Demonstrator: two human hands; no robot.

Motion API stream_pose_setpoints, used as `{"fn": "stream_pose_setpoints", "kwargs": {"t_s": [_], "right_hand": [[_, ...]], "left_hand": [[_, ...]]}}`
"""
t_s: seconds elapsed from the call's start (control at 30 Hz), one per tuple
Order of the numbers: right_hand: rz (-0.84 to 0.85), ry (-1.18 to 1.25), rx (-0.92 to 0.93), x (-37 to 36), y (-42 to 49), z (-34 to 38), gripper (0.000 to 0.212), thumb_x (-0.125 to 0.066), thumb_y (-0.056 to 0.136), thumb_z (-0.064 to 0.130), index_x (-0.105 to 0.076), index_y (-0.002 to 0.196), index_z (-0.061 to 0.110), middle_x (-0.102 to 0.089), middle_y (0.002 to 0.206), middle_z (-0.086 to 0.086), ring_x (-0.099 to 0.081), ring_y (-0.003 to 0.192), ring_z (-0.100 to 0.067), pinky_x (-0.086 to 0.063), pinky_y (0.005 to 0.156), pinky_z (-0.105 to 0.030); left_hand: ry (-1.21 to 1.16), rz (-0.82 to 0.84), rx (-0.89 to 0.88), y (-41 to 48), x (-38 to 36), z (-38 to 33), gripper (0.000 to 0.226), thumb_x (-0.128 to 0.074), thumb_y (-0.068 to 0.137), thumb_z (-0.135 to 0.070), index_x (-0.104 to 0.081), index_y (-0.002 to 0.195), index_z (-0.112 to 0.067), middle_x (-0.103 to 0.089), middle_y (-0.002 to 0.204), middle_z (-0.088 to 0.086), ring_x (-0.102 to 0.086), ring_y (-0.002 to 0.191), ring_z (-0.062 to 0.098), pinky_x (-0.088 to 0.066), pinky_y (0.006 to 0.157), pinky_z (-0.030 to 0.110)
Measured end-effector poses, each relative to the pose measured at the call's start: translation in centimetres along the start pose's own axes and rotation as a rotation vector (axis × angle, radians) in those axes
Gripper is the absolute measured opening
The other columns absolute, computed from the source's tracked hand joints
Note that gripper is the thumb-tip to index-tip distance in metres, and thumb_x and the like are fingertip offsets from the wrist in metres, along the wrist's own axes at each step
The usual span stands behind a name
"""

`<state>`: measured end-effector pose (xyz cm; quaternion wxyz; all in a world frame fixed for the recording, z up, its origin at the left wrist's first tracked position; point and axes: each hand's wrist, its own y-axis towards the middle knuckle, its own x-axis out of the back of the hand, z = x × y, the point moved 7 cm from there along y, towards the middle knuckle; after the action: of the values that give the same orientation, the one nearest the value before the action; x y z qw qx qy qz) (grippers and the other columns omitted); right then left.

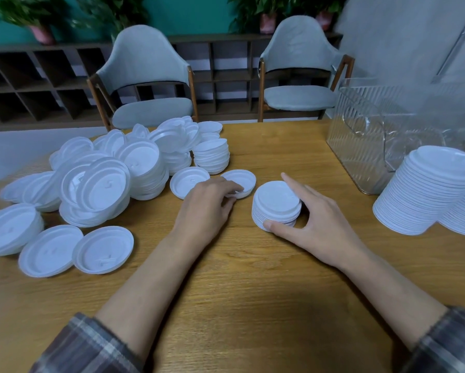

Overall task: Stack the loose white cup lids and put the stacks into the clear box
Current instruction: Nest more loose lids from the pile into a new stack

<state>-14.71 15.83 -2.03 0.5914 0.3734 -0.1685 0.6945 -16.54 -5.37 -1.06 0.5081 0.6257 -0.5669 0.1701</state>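
While my right hand grips the stack, my left hand pinches a loose lid, to be centred on top.

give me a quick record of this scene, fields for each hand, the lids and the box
left hand: pinches the near edge of a single lid
right hand: thumb and forefinger round the small stack
pile: loose lids, left side of the table
tall stacks: two, at the right edge, outside the box
box: clear, far right, behind the tall stacks
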Motion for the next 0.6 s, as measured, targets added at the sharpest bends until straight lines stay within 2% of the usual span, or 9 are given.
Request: {"fn": "stream_pose_setpoints", "kwargs": {"t_s": [0.17, 0.27, 0.3, 0.37, 0.43, 0.5, 0.53, 0.6], "right_hand": [[0.006, 0.002, 0.006, -0.1, 0.0, 0.0, 0.103, -0.082, 0.078, 0.06, -0.028, 0.163, 0.037, -0.043, 0.138, 0.03, -0.034, 0.129, 0.012, -0.023, 0.096, 0.002], [0.01, 0.013, 0.018, -0.2, 0.0, 0.1, 0.104, -0.08, 0.078, 0.063, -0.027, 0.163, 0.036, -0.044, 0.139, 0.031, -0.037, 0.131, 0.01, -0.025, 0.099, -0.001], [0.009, 0.017, 0.02, -0.2, 0.0, 0.1, 0.102, -0.078, 0.08, 0.062, -0.027, 0.164, 0.035, -0.045, 0.139, 0.03, -0.037, 0.13, 0.01, -0.026, 0.099, -0.002], [0.004, 0.025, 0.023, -0.2, 0.0, 0.1, 0.098, -0.077, 0.083, 0.06, -0.027, 0.164, 0.033, -0.045, 0.137, 0.03, -0.038, 0.128, 0.011, -0.027, 0.098, -0.001], [0.001, 0.038, 0.02, -0.2, 0.1, 0.0, 0.097, -0.077, 0.084, 0.058, -0.028, 0.164, 0.033, -0.046, 0.136, 0.029, -0.039, 0.124, 0.015, -0.026, 0.096, 0.003], [-0.002, 0.053, 0.025, -0.2, 0.1, 0.1, 0.096, -0.078, 0.083, 0.058, -0.029, 0.163, 0.034, -0.048, 0.135, 0.029, -0.038, 0.123, 0.02, -0.025, 0.095, 0.005], [-0.003, 0.061, 0.034, -0.2, 0.1, 0.2, 0.097, -0.078, 0.083, 0.058, -0.029, 0.163, 0.035, -0.049, 0.136, 0.028, -0.038, 0.124, 0.021, -0.026, 0.096, 0.005], [0.004, 0.088, 0.055, -0.2, 0.1, 0.4, 0.099, -0.08, 0.081, 0.058, -0.025, 0.163, 0.042, -0.049, 0.142, 0.027, -0.041, 0.129, 0.017, -0.031, 0.104, -0.004]], "left_hand": [[-0.15, -0.09, 0.068, -0.1, 1.1, -0.2, 0.027, -0.079, 0.092, -0.018, -0.076, 0.119, -0.022, -0.074, 0.1, -0.007, -0.068, 0.089, 0.008, -0.058, 0.084, 0.034], [-0.363, -0.206, 0.138, -0.2, 2.4, -1.0, 0.03, -0.076, 0.094, -0.014, -0.072, 0.122, -0.022, -0.071, 0.094, -0.014, -0.067, 0.086, 0.003, -0.052, 0.074, 0.012], [-0.423, -0.245, 0.173, -0.3, 2.9, -1.2, 0.031, -0.074, 0.094, -0.012, -0.071, 0.123, -0.021, -0.071, 0.096, -0.014, -0.066, 0.087, 0.001, -0.05, 0.073, 0.01], [-0.548, -0.274, 0.257, -0.2, 3.2, -0.9, 0.034, -0.07, 0.096, -0.012, -0.071, 0.128, -0.022, -0.072, 0.107, -0.012, -0.068, 0.091, 0.003, -0.05, 0.076, 0.012], [-0.688, -0.253, 0.331, -0.2, 2.9, -0.4, 0.039, -0.064, 0.096, -0.016, -0.07, 0.133, -0.027, -0.07, 0.121, -0.013, -0.07, 0.101, 0.006, -0.056, 0.091, 0.026], [-0.76, -0.217, 0.355, 0.0, 2.7, -0.3, 0.045, -0.057, 0.094, -0.017, -0.071, 0.134, -0.031, -0.068, 0.126, -0.013, -0.069, 0.109, 0.006, -0.056, 0.102, 0.038], [-0.769, -0.187, 0.348, 0.0, 2.5, -0.4, 0.046, -0.055, 0.095, -0.014, -0.071, 0.135, -0.031, -0.069, 0.122, -0.011, -0.068, 0.106, 0.003, -0.055, 0.102, 0.035], [-0.792, -0.122, 0.318, 0.0, 1.9, -1.0, 0.048, -0.055, 0.097, -0.005, -0.069, 0.137, -0.026, -0.07, 0.108, -0.011, -0.065, 0.093, 0.001, -0.053, 0.092, 0.024]]}}
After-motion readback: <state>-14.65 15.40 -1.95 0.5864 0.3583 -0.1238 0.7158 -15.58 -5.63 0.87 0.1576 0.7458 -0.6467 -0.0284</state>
